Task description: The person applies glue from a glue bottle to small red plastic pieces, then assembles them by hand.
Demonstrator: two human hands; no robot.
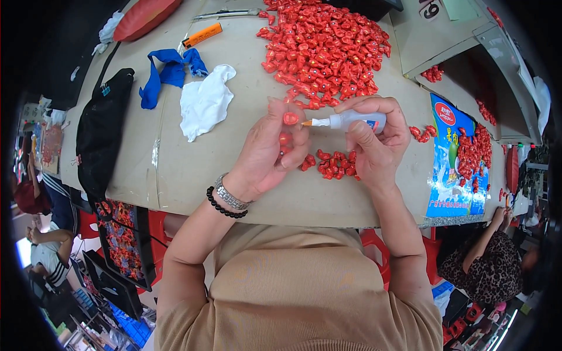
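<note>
My left hand [272, 140] is closed around small red plastic parts, one red part [290, 119] pinched between thumb and fingers with its hollow side showing. My right hand [377, 137] grips a white glue bottle [345, 120], laid sideways with its thin nozzle pointing left. The nozzle tip is right beside the pinched part; whether they touch I cannot tell. Below the hands lies a small group of red parts [336, 165]. A large heap of similar red parts [328, 50] covers the table beyond my hands.
Left on the table [193, 169] are a white cloth [206, 99], blue cloth strips [164, 73], an orange marker-like tube [202, 35] and a black pouch [104, 131]. On the right, more red parts lie on a blue printed sheet [448, 193], below a grey metal cabinet [436, 44]. Other people sit at both sides.
</note>
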